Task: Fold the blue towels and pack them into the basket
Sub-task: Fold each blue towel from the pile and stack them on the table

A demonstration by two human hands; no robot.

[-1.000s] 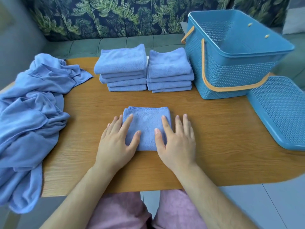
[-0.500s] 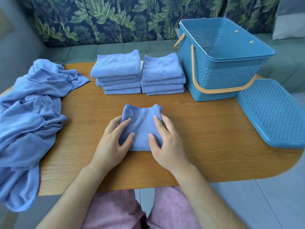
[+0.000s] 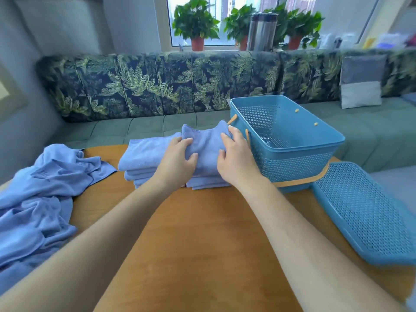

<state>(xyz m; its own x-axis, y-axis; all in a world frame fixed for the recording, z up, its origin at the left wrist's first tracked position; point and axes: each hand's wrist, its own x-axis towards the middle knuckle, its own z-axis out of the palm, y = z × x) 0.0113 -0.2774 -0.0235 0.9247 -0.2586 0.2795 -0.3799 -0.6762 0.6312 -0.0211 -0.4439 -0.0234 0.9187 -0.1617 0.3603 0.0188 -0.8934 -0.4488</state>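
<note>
A folded blue towel (image 3: 206, 143) is held over the right stack of folded towels (image 3: 209, 182). My left hand (image 3: 177, 162) grips its left side and my right hand (image 3: 234, 159) grips its right side, thumbs underneath near the front edge. The left stack of folded towels (image 3: 144, 154) stands beside it. An empty blue basket (image 3: 292, 149) with orange handles stands just right of the stacks on the wooden table (image 3: 202, 233). A heap of unfolded blue towels (image 3: 40, 199) lies at the table's left end.
The basket's blue lid (image 3: 369, 212) lies flat at the table's right edge. A green sofa (image 3: 146, 127) with leaf-print cushions runs behind the table. Potted plants and a metal flask stand on the windowsill.
Both hands closed on the folded towel, lifted it off the table's near middle and carried it forward onto the right stack. The camera tilted up.
</note>
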